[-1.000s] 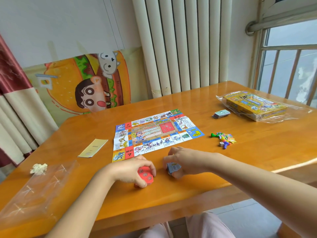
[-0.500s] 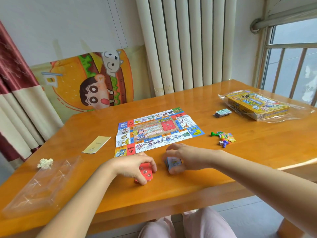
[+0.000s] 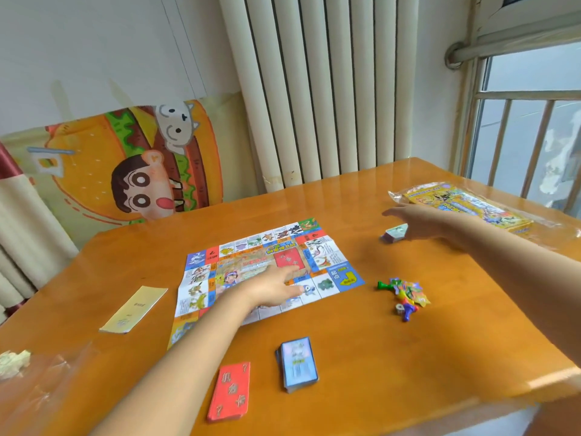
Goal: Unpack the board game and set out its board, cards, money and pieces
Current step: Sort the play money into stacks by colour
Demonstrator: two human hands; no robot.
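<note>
Left hand (image 3: 270,289), right hand (image 3: 419,221) now off decks (image 3: 298,363), fingers (image 3: 393,212) straight

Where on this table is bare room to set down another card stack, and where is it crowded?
Bare wood: right of the blue card stack, this side of the pieces, and behind the board to the far edge. Crowded: far right, where the right hand reaches over a deck beside the box.
</note>
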